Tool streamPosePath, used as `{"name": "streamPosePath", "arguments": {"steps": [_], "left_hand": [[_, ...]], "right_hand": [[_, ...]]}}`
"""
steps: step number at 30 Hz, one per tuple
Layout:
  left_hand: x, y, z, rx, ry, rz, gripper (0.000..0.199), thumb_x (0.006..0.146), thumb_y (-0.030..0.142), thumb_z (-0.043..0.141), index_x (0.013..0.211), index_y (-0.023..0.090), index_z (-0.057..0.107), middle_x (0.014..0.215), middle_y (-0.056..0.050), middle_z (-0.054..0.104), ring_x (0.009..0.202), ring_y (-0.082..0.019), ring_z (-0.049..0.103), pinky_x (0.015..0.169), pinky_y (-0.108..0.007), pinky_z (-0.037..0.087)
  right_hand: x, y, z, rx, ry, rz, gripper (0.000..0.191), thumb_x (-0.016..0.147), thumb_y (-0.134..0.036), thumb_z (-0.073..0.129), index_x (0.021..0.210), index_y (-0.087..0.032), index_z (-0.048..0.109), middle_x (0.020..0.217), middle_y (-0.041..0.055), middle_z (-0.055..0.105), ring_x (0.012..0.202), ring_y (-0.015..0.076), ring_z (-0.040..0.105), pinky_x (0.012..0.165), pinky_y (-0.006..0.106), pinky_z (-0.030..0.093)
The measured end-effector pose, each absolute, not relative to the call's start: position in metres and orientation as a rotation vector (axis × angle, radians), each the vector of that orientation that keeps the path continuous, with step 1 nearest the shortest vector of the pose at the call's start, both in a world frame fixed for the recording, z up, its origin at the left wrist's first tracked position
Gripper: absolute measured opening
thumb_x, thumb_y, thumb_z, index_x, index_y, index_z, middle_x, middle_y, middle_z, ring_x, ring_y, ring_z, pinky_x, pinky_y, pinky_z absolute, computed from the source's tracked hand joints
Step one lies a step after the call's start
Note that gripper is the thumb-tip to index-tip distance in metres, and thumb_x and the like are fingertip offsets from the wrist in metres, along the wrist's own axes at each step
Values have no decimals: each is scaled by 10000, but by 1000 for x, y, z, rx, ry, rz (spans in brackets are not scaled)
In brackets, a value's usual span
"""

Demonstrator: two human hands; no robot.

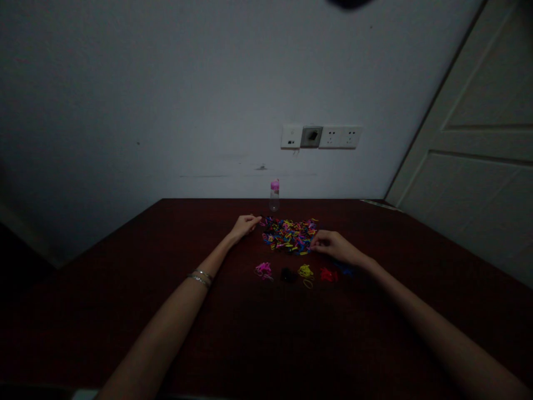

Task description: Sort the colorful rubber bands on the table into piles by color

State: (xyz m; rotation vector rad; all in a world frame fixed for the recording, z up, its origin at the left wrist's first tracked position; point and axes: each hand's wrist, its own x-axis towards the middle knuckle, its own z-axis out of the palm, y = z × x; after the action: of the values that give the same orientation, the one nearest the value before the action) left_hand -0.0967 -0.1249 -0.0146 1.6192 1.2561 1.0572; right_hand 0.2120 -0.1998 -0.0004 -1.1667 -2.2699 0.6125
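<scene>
A mixed pile of small coloured bands (289,234) lies on the dark red table (250,333). My left hand (246,224) is at the pile's left edge, fingers closed; whatever they hold is too small to name. At the right edge, my right hand (328,243) has its fingertips pinched on the bands, the held piece not distinct. In front of the pile are a pink group (264,270), a black group (287,274), a yellow group (306,271), a red group (328,274) and a blue group (345,269), the last partly under my right hand and wrist.
Behind the pile stands a clear bottle with a pink top (274,196). The wall behind carries a row of sockets (320,136). A white panelled door (478,150) rises at the right, beyond the table's edge.
</scene>
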Motion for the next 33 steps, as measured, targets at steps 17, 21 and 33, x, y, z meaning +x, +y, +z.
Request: {"name": "streamPosePath", "arguments": {"steps": [17, 21, 33], "left_hand": [[-94, -130, -11, 1615, 1287, 1060, 438, 630, 550, 601, 688, 115, 596, 445, 54, 369, 397, -45, 282, 397, -198, 180], [-93, -131, -10, 1606, 1292, 1069, 436, 632, 544, 597, 705, 115, 608, 438, 55, 368, 392, -46, 280, 394, -197, 176], [-89, -125, -4, 1640, 1294, 1055, 362, 667, 462, 611, 715, 105, 649, 420, 41, 385, 400, -48, 282, 410, -206, 173]], "right_hand": [[219, -196, -1, -1267, -2045, 619, 337, 702, -477, 585, 749, -150, 649, 657, 30, 609, 599, 143, 522, 550, 254, 388], [218, -197, 3, -1266, -1955, 637, 357, 673, -496, 609, 745, -150, 650, 713, 52, 638, 640, 157, 541, 578, 262, 404], [213, -199, 10, -1256, -1816, 648, 447, 628, -564, 616, 755, -137, 651, 722, 77, 647, 631, 168, 553, 560, 272, 409]]}}
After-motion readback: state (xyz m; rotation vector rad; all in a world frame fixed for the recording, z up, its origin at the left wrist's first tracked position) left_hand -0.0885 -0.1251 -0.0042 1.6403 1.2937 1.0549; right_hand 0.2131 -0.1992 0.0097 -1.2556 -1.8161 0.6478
